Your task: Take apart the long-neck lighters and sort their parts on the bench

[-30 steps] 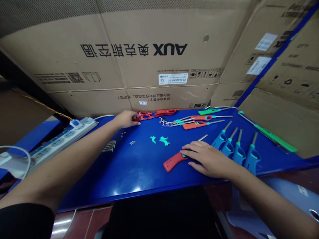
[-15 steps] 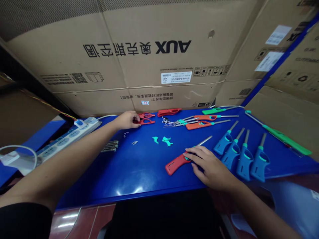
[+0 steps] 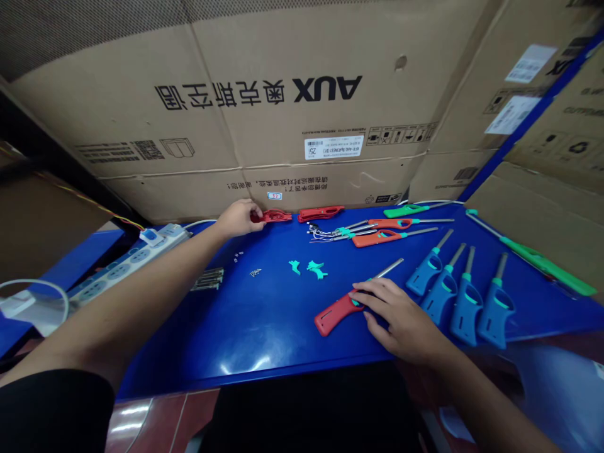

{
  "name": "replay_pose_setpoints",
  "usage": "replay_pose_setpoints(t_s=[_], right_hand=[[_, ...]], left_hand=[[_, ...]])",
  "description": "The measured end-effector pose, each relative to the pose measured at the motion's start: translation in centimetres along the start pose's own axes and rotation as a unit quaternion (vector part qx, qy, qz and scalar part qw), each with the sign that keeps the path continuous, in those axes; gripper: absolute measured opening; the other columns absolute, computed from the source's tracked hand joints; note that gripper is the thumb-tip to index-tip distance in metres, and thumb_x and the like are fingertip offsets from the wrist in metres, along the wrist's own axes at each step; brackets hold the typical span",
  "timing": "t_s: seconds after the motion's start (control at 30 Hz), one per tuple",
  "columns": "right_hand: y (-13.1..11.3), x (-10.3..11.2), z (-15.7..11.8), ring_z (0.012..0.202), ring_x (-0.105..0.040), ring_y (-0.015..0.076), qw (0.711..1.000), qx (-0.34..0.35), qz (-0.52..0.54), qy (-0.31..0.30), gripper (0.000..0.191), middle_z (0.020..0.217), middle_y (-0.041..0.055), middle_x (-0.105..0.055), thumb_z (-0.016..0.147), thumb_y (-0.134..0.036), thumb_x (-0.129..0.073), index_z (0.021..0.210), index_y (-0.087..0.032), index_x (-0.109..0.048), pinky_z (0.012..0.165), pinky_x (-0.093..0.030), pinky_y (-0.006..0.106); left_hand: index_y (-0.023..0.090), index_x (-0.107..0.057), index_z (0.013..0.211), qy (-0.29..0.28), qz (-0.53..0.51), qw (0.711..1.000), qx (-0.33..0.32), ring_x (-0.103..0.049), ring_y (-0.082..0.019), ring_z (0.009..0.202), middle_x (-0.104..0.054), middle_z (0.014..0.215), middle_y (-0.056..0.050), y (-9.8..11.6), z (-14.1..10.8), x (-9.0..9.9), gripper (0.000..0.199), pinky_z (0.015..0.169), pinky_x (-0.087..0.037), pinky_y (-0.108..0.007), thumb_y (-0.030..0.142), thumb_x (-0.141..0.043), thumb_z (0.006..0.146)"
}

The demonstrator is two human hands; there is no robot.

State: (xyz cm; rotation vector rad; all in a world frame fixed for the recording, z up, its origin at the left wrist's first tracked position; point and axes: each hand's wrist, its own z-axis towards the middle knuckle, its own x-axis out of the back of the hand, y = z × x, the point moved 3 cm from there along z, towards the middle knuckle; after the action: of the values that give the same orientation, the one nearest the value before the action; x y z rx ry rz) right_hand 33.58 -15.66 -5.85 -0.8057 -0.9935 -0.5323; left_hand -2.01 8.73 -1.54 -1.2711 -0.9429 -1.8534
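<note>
At the back of the table, my left hand (image 3: 240, 218) is closed with its fingertips round the end of a red lighter casing (image 3: 278, 216). The fingers cover part of that casing. My right hand (image 3: 396, 314) lies over a red long-necked lighter (image 3: 333, 313) near the front, its fingers stretched across the trigger area and its thumb apart. The lighter's metal tube (image 3: 391, 268) points away to the right. Between my hands lie turquoise triggers (image 3: 317, 269). Another turquoise trigger (image 3: 295, 267) is just left of them.
More red casings (image 3: 321, 213) lie by the cardboard wall (image 3: 264, 138). Right of them are wired igniter parts (image 3: 325, 233) and orange lighters (image 3: 377, 237). Several blue lighters (image 3: 467, 308) stand in a row at right, near a green lighter (image 3: 542, 261). Small screws (image 3: 255, 272), metal rods (image 3: 207, 279) and a power strip (image 3: 127, 264) lie left.
Two red casing pieces that lay apart by my left hand are now together against the wall, and that hand has shifted slightly back. My right hand stays on the red lighter.
</note>
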Motion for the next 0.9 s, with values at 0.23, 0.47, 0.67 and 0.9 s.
replay_pose_setpoints(t_s=[0.23,0.47,0.67,0.9], right_hand=[[-0.1,0.2,0.1,0.125,-0.055,0.0287,1.000,-0.002,0.006,0.007,0.045,0.136,0.0102,-0.062,0.088,-0.014,-0.052,0.129,-0.026,-0.063,0.105,-0.049,0.055],[0.0,0.1,-0.1,0.130,-0.052,0.0281,1.000,-0.011,-0.020,0.001,0.045,0.141,0.0112,-0.058,0.090,-0.017,-0.051,0.134,-0.024,-0.060,0.107,-0.047,0.053],[1.1,1.0,0.7,0.135,-0.050,0.0303,0.996,0.012,-0.081,-0.020,0.050,0.144,0.0126,-0.057,0.091,-0.018,-0.050,0.141,-0.022,-0.056,0.111,-0.041,0.058],[-1.4,-0.5,1.9,0.114,-0.061,0.0231,0.994,0.094,0.001,-0.062,0.039,0.124,0.0091,-0.069,0.096,-0.015,-0.046,0.130,-0.021,-0.064,0.099,-0.051,0.042]], left_hand=[[0.018,-0.067,0.084,0.008,0.007,1.000,0.010,-0.062,-0.024,0.086,-0.068,0.088,-0.008,-0.3,1.0,0.2,0.023,0.081,-0.050,-0.035,0.038,-0.069,0.073],[0.017,-0.069,0.094,-0.013,0.024,0.999,0.020,-0.062,-0.026,0.093,-0.068,0.094,-0.010,-0.1,1.1,-0.5,0.027,0.084,-0.048,-0.037,0.037,-0.067,0.076],[0.017,-0.068,0.100,0.024,0.032,0.999,0.027,-0.060,-0.028,0.104,-0.068,0.104,-0.012,5.4,-1.4,2.5,0.030,0.090,-0.046,-0.039,0.042,-0.059,0.087],[0.029,-0.066,0.120,-0.172,-0.110,0.975,-0.091,-0.065,-0.029,0.099,-0.070,0.110,-0.009,20.1,-14.3,0.8,0.060,0.086,-0.051,-0.043,0.071,-0.067,0.077]])
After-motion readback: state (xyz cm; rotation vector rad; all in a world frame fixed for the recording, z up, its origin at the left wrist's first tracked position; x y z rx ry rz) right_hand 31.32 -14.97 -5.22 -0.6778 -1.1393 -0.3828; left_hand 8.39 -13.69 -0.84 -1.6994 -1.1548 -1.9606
